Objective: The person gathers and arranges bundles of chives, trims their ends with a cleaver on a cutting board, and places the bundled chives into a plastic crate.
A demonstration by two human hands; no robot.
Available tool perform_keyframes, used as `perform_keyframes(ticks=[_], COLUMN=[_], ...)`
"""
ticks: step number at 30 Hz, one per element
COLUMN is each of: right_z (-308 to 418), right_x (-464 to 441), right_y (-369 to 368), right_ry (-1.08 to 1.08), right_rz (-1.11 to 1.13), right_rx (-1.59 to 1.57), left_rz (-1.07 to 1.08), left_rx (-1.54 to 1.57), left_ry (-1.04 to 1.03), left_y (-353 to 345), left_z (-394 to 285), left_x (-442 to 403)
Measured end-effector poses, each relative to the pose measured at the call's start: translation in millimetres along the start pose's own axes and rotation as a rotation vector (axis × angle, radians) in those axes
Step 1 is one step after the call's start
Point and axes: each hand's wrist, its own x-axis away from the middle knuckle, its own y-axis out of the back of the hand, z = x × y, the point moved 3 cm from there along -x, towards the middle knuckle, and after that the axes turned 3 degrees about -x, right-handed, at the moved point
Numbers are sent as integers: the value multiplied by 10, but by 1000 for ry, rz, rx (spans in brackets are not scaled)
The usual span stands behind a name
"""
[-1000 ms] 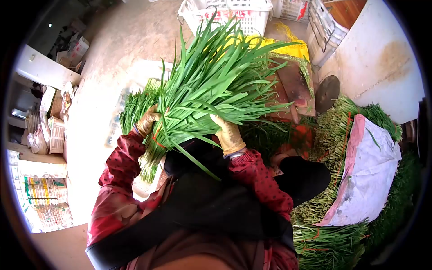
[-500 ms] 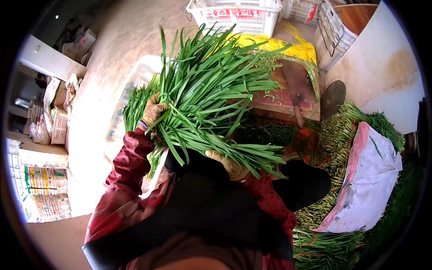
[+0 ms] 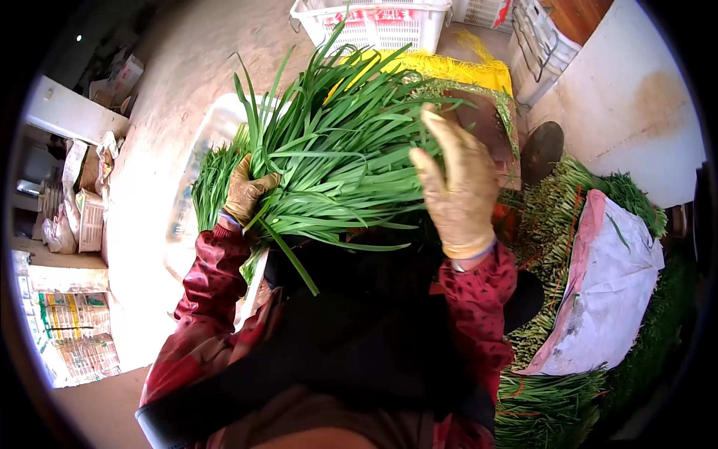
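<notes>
My left hand (image 3: 249, 190), in a tan glove, is closed around the gathered end of a large bunch of Chinese chives (image 3: 344, 161). The long flat green leaves fan out to the right and away from me, over a low board (image 3: 493, 123). One leaf hangs down toward my lap. My right hand (image 3: 460, 179), gloved as well, is raised at the right side of the bunch with thumb and fingers apart, holding nothing. Under and left of my left hand, more chives (image 3: 217, 179) lie in a translucent white tub (image 3: 183, 217).
A white crate (image 3: 374, 26) stands at the far side behind yellow woven sheeting (image 3: 479, 69). At right, tied chive bundles (image 3: 550, 232) are stacked, partly under a white sack (image 3: 609, 292). A round metal disc (image 3: 542, 153) leans near the board.
My right hand has let go of the lower leaves and risen to the right with fingers spread. The bunch's leaves have shifted upward; my left hand keeps its grip.
</notes>
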Motion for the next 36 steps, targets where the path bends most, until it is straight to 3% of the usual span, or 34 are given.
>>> perform_keyframes(ticks=[2, 4, 8, 10, 13, 15, 17, 18, 19, 20, 22, 24, 25, 27, 29, 30, 32, 33, 35, 36], right_z=[483, 763, 1056, 982, 773, 498, 96, -102, -430, -547, -716, -542, -388, -537, -493, -491, -412, -522, -827, -1048], right_x=[-177, -14, 761, 1139, 1264, 1271, 1340, 1439, 1644, 1601, 1541, 1261, 1109, 1296, 1249, 1304, 1326, 1350, 1461, 1557], right_y=[-477, -1019, -1119, -1053, -756, -575, -464, -449, -524, -490, -607, -736, -769, -1303, -1450, -1502, -1512, -1416, -1197, -1054], right_ry=[34, -180, -176, -203, -275, -405, -607, -998, -1029, -1157, -930, -551, -586, -258, -188, -415, -919, -749, -663, -752], right_rz=[215, 875, 940, 900, 675, 544, 402, 321, 200, 206, 236, 265, 334, 415, 352, 346, 77, 72, -96, -171], right_rx=[120, 30, -280, -480, -817, -913, -1004, -1090, -1136, -839, -701, -440, -375, -472, -763, -1068, -1730, -1224, -1452, -1715], left_rz=[0, -14, 161, 97, -44, -78, -65, -107, -79, -68, -52, -120, -150, -115, -115, -162, -193, -177, -154, -154], left_rx=[9, 47, 133, -24, -309, -201, -214, -194, -329, -467, -745, -204, -279, -364, -379, -369, -320, -287, -397, -458], left_ry=[1, -49, -10, 56, -126, -142, -122, -110, -195, -210, -248, -24, -105, -105, -127, -98, -108, -161, -192, -203], left_y=[52, 207, 667, 790, 622, 611, 579, 502, 528, 601, 745, 584, 418, 520, 446, 450, 365, 372, 550, 560], left_z=[20, 53, 411, 603, 618, 772, 736, 632, 673, 749, 900, 760, 539, 641, 539, 573, 518, 579, 796, 819], left_x=[-16, -69, -156, -193, -208, -243, -193, -160, -179, -224, -312, -254, -188, -232, -196, -181, -105, -133, -224, -215])
